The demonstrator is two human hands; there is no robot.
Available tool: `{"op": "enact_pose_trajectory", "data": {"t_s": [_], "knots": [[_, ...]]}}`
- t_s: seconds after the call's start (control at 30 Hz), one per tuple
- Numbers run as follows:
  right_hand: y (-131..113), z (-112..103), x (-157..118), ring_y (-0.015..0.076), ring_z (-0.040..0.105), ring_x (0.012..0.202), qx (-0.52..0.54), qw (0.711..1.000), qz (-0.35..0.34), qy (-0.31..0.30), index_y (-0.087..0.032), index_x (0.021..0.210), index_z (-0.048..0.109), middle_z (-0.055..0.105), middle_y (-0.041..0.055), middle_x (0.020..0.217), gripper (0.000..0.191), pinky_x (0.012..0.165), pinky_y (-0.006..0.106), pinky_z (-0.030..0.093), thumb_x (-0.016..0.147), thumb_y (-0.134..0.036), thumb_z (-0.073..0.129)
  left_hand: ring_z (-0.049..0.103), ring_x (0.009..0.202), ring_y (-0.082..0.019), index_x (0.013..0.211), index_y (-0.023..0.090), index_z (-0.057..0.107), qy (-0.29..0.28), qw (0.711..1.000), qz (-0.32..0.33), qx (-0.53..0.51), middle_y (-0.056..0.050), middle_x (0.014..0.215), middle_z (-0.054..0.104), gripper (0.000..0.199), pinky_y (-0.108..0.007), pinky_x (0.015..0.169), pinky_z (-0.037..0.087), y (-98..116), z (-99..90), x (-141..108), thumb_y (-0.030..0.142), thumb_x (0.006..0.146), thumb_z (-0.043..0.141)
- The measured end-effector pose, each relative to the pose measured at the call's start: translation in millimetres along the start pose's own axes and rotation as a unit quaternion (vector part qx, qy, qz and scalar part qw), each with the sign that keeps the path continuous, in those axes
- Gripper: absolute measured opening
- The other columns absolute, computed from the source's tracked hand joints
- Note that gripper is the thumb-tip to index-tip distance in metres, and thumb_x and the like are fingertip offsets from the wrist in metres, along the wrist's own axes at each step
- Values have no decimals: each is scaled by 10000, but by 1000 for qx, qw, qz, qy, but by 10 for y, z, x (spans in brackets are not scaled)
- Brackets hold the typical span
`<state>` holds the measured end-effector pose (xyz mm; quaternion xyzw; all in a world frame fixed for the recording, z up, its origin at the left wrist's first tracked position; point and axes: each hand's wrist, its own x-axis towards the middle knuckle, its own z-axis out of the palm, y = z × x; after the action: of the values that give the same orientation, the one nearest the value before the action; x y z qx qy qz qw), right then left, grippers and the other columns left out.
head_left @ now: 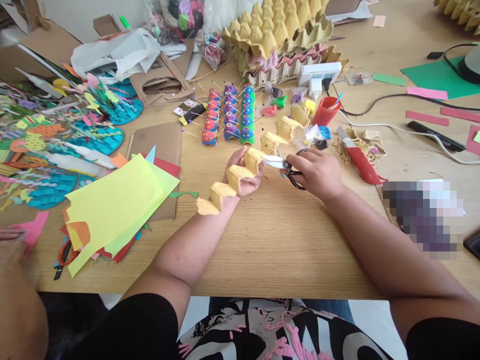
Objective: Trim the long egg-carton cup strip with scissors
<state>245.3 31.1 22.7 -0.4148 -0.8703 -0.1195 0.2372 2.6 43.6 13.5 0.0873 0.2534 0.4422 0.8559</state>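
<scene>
A yellow egg carton strip (224, 189) with several cups lies along my left hand (249, 184), whose fingers are wrapped around it from below. My right hand (317, 172) is closed on black-handled scissors (276, 161). The blades point left and meet the strip near its upper end; how far they are parted is hard to tell. Just beyond, another piece of yellow carton (273, 142) sits close to the strip; whether the two are joined is unclear. Behind my hands stand three rows of painted carton caterpillars (231, 112) in red, purple and green-blue, with thin sticks.
Stacked egg trays (277, 35) rise at the back. Coloured paper sheets (116, 205) lie to the left, near blue woven crafts (52, 187). To the right are a red cup (327, 111), a red-handled knife (360, 157), and cables. Another person's hand (15, 240) holds pink paper at far left.
</scene>
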Motion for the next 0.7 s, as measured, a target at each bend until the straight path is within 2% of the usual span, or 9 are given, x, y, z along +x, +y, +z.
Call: {"op": "enact_pose_trajectory", "data": {"t_s": [0.2, 0.4, 0.57, 0.7], "knots": [[-14, -2, 2, 202, 592, 736, 0, 1000, 6, -5, -199, 1101, 743, 730, 72, 804, 378, 627, 326, 297, 1078, -461, 471, 332, 353, -34, 749, 214, 587, 14, 1000, 16, 18, 36, 517, 440, 384, -138, 321, 174, -4, 30, -10, 447, 1045, 513], [-18, -7, 4, 196, 588, 722, -6, 1000, 9, -1, -202, 1091, 750, 728, 66, 789, 389, 613, 319, 282, 1074, -475, 473, 427, 406, -78, 786, 227, 622, 37, 998, 20, 46, 17, 526, 455, 375, -164, 338, 239, 4, 19, 1, 464, 1044, 490], [-10, -25, -2, 197, 598, 723, -2, 1000, 15, -12, -202, 1086, 754, 742, 69, 799, 414, 612, 323, 287, 1077, -490, 456, 322, 350, -38, 749, 216, 580, 19, 998, 23, 55, 37, 514, 427, 414, -138, 320, 182, 9, 17, 16, 468, 1056, 464], [-5, -2, -6, 204, 612, 732, 11, 999, 51, -5, -203, 1080, 748, 744, 76, 805, 451, 614, 324, 290, 1074, -534, 442, 370, 357, -59, 773, 228, 602, 27, 998, 25, 60, 31, 512, 470, 412, -151, 329, 231, 14, 14, 25, 496, 1053, 461]]}}
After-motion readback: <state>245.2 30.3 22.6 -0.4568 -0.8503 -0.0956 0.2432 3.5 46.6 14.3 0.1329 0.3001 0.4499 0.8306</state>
